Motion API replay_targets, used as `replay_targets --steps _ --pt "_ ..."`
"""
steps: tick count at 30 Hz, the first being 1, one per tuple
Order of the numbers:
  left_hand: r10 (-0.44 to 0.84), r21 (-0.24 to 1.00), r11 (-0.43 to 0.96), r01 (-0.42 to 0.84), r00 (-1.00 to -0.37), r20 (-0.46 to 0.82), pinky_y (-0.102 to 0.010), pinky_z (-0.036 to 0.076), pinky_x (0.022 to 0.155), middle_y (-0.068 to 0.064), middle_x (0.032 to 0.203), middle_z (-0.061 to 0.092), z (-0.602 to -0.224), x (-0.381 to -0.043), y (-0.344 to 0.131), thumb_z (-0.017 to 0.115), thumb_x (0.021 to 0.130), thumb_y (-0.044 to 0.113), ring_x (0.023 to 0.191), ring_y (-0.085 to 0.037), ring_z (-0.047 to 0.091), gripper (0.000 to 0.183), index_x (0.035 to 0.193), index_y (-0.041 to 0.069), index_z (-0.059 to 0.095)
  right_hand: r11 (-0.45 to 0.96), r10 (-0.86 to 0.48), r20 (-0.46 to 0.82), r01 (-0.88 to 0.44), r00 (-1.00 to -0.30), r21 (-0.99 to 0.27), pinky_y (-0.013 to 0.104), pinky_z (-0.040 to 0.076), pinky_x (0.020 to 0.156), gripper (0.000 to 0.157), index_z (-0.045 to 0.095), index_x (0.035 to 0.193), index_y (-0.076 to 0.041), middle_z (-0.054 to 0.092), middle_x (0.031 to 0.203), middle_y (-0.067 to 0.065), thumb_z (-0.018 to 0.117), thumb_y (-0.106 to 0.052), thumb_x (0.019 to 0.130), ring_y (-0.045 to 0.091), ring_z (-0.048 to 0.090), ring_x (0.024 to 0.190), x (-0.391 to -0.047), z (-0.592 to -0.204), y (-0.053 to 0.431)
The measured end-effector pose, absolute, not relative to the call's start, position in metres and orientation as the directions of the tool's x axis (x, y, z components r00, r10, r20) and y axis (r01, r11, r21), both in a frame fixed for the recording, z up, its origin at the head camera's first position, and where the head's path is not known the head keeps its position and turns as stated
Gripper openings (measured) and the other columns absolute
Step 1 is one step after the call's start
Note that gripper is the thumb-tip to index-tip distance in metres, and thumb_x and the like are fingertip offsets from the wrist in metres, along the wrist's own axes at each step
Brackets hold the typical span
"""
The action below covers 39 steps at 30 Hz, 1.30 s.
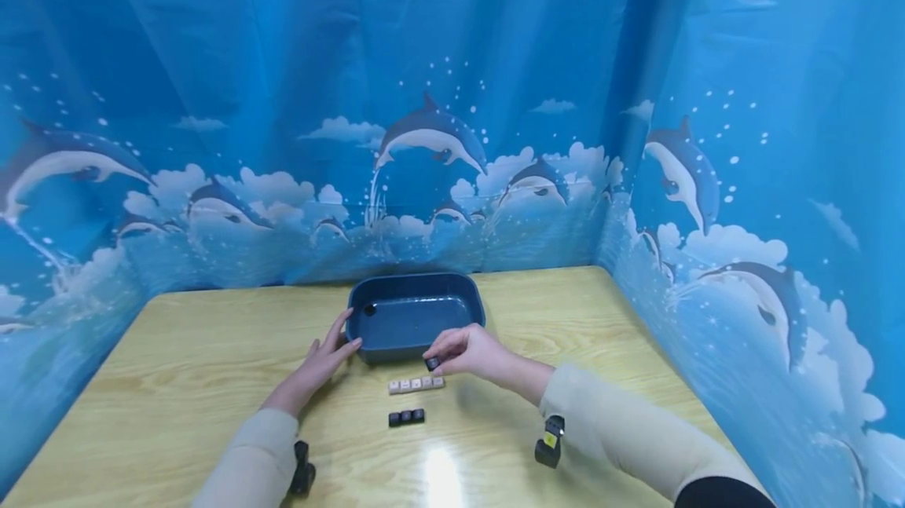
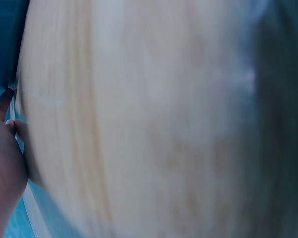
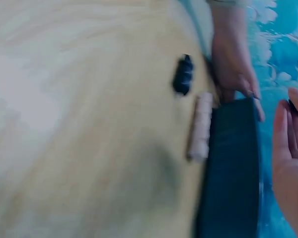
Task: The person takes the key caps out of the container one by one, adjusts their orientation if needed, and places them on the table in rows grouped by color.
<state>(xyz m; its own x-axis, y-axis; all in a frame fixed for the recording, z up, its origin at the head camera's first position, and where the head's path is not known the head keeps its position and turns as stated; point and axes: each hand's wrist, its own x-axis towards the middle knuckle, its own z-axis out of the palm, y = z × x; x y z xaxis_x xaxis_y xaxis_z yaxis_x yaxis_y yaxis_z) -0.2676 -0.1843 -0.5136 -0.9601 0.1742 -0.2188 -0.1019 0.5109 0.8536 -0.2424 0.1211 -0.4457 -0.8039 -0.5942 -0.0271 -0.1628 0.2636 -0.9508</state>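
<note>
A dark blue tray (image 1: 424, 345) stands mid-table. My left hand (image 1: 344, 338) rests with straight fingers against its front left corner; the same hand (image 3: 237, 67) shows in the right wrist view. My right hand (image 1: 437, 359) hovers at the tray's front edge and pinches a small black keycap (image 1: 432, 364) in its fingertips. The cap (image 3: 292, 106) also peeks out by the fingers (image 3: 286, 136) there. Below it on the table lie a row of white keycaps (image 1: 415, 385) (image 3: 200, 125) and a short row of black keycaps (image 1: 406, 417) (image 3: 183, 75).
One small dark piece (image 1: 369, 309) lies in the tray's far left corner. The wooden table (image 1: 212, 367) is walled by a blue dolphin curtain (image 1: 742, 257) at the back and both sides. The left wrist view is blurred wood grain (image 2: 139, 124).
</note>
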Motion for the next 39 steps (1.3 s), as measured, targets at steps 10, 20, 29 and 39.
replay_targets --steps 10,20,29,39 --pt "0.207 0.847 0.531 -0.012 -0.968 -0.144 -0.056 -0.018 0.111 -0.032 0.151 0.026 -0.514 -0.268 -0.186 0.046 0.103 0.039 0.143 -0.046 0.013 0.072 0.158 0.021 0.004 0.33 -0.515 0.03 -0.23 -0.856 -0.915 0.023 0.057 0.074 0.024 0.075 0.097 0.001 0.072 0.096 0.008 0.081 0.003 0.074 0.01 0.068 0.081 -0.215 -0.475 0.116" --pt "0.209 0.848 0.529 -0.027 -0.964 -0.161 -0.057 -0.02 0.11 -0.033 0.152 0.022 -0.512 -0.268 -0.186 0.045 0.103 0.039 0.143 -0.048 0.002 0.072 0.158 0.022 0.001 0.42 -0.432 0.009 -0.21 -0.902 -0.883 0.022 0.054 0.067 0.02 0.076 0.092 -0.003 0.067 0.084 -0.001 0.081 -0.001 0.073 0.009 0.061 0.073 -0.198 -0.492 0.114" --pt "0.215 0.848 0.53 -0.032 -0.961 -0.171 -0.057 -0.02 0.11 -0.032 0.153 0.021 -0.509 -0.266 -0.186 0.044 0.103 0.04 0.143 -0.047 0.006 0.072 0.158 0.023 0.001 0.484 -0.389 0.011 -0.215 -0.921 -0.848 0.023 0.047 0.062 0.022 0.078 0.09 -0.009 0.061 0.079 -0.006 0.085 -0.006 0.069 0.008 0.053 0.071 -0.193 -0.508 0.11" --pt "0.223 0.838 0.546 0.01 -0.966 -0.134 -0.057 -0.017 0.111 -0.032 0.15 0.027 -0.513 -0.268 -0.186 0.045 0.103 0.038 0.142 -0.045 0.018 0.071 0.158 0.018 0.004 0.514 -0.382 0.015 -0.226 -0.924 -0.828 0.022 0.049 0.063 0.022 0.077 0.086 -0.009 0.06 0.078 -0.007 0.085 -0.004 0.067 0.006 0.054 0.069 -0.191 -0.511 0.103"
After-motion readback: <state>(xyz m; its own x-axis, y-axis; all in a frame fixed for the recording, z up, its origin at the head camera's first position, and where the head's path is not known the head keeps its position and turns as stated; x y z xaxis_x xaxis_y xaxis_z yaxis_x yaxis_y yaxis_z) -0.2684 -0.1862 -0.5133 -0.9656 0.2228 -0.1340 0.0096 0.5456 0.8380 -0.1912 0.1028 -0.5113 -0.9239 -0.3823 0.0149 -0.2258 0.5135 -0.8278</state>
